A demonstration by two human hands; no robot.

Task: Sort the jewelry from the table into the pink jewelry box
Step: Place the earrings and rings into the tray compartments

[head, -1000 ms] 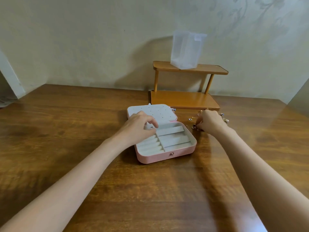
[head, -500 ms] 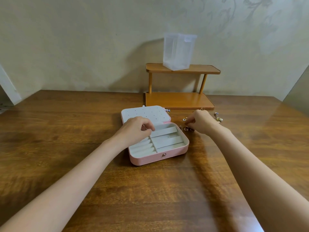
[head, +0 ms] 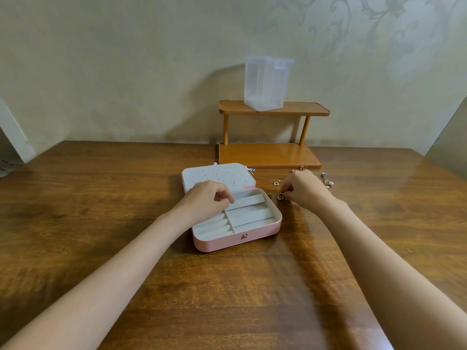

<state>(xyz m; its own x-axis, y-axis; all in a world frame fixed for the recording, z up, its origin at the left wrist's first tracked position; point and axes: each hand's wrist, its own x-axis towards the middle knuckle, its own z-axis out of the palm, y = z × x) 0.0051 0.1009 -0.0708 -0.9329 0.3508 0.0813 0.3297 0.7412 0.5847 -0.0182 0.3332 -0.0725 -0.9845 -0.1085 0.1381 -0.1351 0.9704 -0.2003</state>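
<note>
Desk [head: 75, 223]: brown wooden top, carrying every item listed here.

Left hand [head: 206, 199]: reaching in from the lower left and lying over the far left corner of the box's base. Fingers are curling down, with the thumb tip just beside a white divider; whether they are pinching anything cannot be told.

Pink jewelry box [head: 235, 239]: sitting open near the middle of the desk, round metal clasp facing the viewer. Its lid [head: 218, 174] is lying flat behind the base, showing a white panel dotted with small holes. The base is showing white ring rolls at the near left and long white compartments to the right; no jewelry is showing in the visible compartments.

Two-tier wooden shelf [head: 270, 154]: standing at the back of the desk against the wall, behind the box. A frosted plastic container [head: 265, 84] is standing on its upper tier.

Right hand [head: 304, 189]: reaching in from the lower right, just right of the box. Fingers are bending down to the desk, fingertips closing on a small metal piece [head: 282, 197] of the jewelry.

Loose jewelry [head: 327, 181]: small gold and pearl-like pieces lying scattered on the desk around and beyond the right hand, between the box and the shelf's lower tier; single pieces are too small to name.
</note>
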